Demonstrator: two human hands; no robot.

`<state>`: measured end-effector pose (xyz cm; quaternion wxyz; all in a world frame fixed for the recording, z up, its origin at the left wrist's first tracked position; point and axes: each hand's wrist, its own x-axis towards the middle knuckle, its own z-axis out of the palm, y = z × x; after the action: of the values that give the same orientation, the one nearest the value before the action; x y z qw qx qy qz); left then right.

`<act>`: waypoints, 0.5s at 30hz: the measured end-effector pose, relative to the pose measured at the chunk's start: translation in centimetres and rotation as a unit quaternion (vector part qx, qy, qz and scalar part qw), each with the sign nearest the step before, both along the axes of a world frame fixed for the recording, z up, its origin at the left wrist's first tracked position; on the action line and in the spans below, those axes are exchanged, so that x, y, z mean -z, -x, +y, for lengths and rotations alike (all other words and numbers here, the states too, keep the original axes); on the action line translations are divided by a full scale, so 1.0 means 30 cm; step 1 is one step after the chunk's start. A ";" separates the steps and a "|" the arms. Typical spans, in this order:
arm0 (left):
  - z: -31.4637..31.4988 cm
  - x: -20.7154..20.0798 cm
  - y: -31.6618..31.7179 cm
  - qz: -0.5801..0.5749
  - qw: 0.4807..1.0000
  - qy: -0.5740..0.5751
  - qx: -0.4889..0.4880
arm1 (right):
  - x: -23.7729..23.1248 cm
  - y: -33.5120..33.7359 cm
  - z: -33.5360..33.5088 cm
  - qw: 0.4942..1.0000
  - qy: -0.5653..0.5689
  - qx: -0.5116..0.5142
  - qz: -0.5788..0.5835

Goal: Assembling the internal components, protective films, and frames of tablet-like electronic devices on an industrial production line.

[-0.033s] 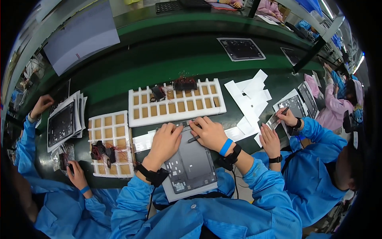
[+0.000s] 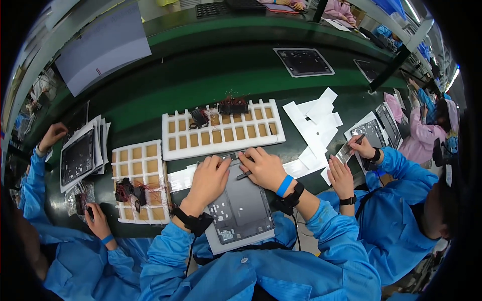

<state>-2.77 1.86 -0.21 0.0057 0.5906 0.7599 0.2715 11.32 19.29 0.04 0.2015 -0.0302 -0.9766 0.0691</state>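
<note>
A dark grey tablet back housing (image 2: 246,200) with small pale stickers lies tilted before me, on a pale sheet (image 2: 221,247) that shows past its near edge. My left hand (image 2: 208,179) is closed, its bent fingertips pressing near the far left edge of the housing. My right hand (image 2: 263,169) presses its fingers on the far edge too, near a small dark part. A black pen-like tool (image 2: 244,175) sticks out from under my right palm, held by the curled fingers. What lies beneath the fingertips is mostly hidden.
White foam trays (image 2: 223,144) (image 2: 142,165) hold small dark wired parts (image 2: 233,106). White paper strips (image 2: 316,130) lie to the right. Co-workers sit close on both sides; one hand (image 2: 342,178) is near my right arm. More panels (image 2: 78,156) are stacked at the left.
</note>
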 end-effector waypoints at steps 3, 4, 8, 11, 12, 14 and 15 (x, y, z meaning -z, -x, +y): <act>-0.001 -0.004 -0.009 0.006 1.000 -0.026 -0.002 | 0.002 -0.005 -0.005 1.000 0.018 0.013 -0.006; -0.001 -0.003 -0.008 0.011 1.000 -0.015 0.002 | 0.004 -0.005 0.002 1.000 0.021 0.008 -0.002; -0.003 -0.006 -0.012 0.045 0.999 0.024 0.008 | -0.004 -0.013 0.006 0.999 0.037 0.004 -0.008; -0.006 -0.006 -0.018 0.057 0.998 0.017 0.000 | 0.002 -0.012 0.005 0.999 0.043 0.003 0.008; -0.009 -0.002 -0.019 0.056 0.998 0.018 -0.002 | -0.003 -0.016 -0.002 0.999 0.044 0.002 0.008; -0.010 0.001 -0.025 0.094 0.995 0.030 -0.004 | -0.030 -0.031 -0.017 0.999 0.025 0.019 -0.022; -0.011 -0.001 -0.029 0.093 0.995 0.030 -0.004 | -0.017 -0.032 -0.021 0.999 0.018 0.027 -0.028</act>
<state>-1.91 1.53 -0.19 -0.0483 0.6094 0.7677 0.1923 12.27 18.66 0.55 0.1755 -0.0616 -0.9793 0.0804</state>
